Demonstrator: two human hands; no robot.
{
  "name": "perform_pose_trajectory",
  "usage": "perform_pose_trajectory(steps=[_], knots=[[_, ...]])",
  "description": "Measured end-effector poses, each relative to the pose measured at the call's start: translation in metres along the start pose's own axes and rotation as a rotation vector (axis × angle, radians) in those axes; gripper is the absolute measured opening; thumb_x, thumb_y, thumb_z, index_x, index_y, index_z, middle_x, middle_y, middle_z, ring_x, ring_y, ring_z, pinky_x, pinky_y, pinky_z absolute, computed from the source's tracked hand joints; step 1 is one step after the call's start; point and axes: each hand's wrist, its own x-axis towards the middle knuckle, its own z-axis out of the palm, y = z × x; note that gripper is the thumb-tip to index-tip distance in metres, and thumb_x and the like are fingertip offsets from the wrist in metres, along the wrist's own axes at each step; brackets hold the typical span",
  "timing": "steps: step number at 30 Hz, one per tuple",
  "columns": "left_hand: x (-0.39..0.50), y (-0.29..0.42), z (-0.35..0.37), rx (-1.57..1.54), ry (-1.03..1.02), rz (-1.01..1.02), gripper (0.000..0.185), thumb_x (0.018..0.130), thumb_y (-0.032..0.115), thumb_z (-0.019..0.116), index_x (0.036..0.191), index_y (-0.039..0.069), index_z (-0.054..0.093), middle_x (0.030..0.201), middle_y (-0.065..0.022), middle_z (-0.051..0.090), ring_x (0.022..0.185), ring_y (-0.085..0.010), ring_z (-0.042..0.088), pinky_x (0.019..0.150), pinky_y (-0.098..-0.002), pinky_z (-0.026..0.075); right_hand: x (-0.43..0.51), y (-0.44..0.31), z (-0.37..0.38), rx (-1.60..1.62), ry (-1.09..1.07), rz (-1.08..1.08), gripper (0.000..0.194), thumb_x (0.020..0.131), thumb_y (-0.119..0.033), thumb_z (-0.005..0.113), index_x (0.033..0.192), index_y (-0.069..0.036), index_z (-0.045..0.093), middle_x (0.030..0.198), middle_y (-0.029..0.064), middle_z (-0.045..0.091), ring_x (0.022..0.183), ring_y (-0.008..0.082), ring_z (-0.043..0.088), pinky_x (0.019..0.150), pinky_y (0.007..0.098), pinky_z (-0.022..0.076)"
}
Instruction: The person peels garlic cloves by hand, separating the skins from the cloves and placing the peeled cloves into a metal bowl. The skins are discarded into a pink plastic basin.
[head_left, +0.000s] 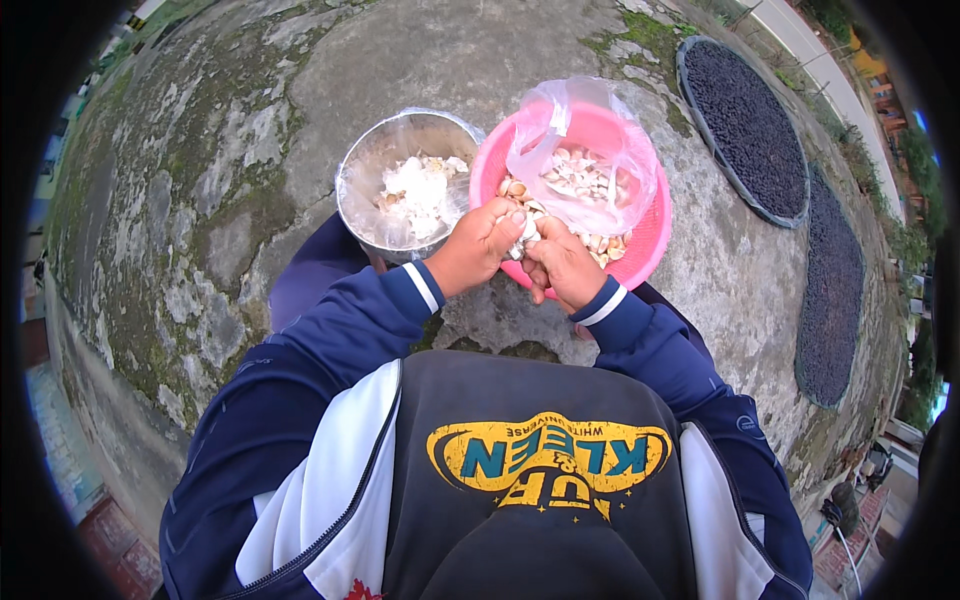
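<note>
Between them, my left hand (484, 240) and my right hand (561, 262) grip a whitish garlic bulb (525, 238), partly covered by my fingers. Both hands are over the near left rim of a pink plastic basket (657, 247). Loose garlic cloves (606, 247) lie in the basket, some beneath my hands. A clear plastic bag (559, 161) rests in it too, holding more pale cloves (586, 178). To the left stands a round metal pot (352, 217) lined with clear plastic, with white garlic skins (420, 195) heaped inside.
Weathered concrete (360, 67) with patches of moss (652, 37) spreads around me. At the right lie a round tray of small dark fruits or seeds (742, 127) and a longer spread of similar dark pieces (829, 300). My knees flank the pot and basket.
</note>
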Motion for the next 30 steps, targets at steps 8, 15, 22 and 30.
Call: perform_pose_trajectory(steps=[8,15,22,30], knots=[[-0.004,0.008,-0.001,0.055,0.037,-0.032,0.025,0.094,0.027,0.043,0.096,0.004,0.052,0.078,-0.0004,0.053,0.068,-0.0051,0.047,0.055,-0.0201,0.04,0.005,0.015,-0.01,-0.118,-0.131,-0.243,0.025,0.092,-0.017,0.048,0.107,-0.002,0.036,0.075,0.0042,0.049,0.051,0.0073,0.047,0.045,0.0215,0.0426],[-0.001,0.02,0.001,-0.056,0.098,-0.084,0.024,0.093,0.024,0.041,0.092,0.003,0.052,0.074,-0.002,0.052,0.063,-0.0079,0.047,0.054,-0.0234,0.04,0.006,0.006,0.002,-0.034,0.017,-0.19,0.017,0.086,-0.008,0.043,0.101,-0.001,0.042,0.073,0.0042,0.048,0.05,0.0077,0.043,0.042,0.0221,0.0361],[0.006,0.032,-0.005,-0.545,0.011,-0.33,0.032,0.094,0.033,0.034,0.096,0.006,0.053,0.069,-0.004,0.057,0.052,-0.0083,0.049,0.042,-0.0203,0.035,0.001,-0.013,-0.011,0.317,-0.111,-0.011,0.021,0.086,-0.01,0.036,0.104,-0.002,0.045,0.072,0.0077,0.051,0.046,0.0094,0.04,0.04,0.0237,0.0379],[0.01,0.029,-0.007,-0.579,-0.04,-0.447,0.031,0.092,0.026,0.033,0.095,0.005,0.055,0.074,-0.0092,0.061,0.059,-0.0139,0.058,0.043,-0.0221,0.04,-0.003,-0.011,-0.024,0.432,-0.126,0.016,0.022,0.084,-0.011,0.041,0.104,-0.002,0.045,0.075,0.0109,0.055,0.047,0.0118,0.045,0.042,0.0267,0.0425]])
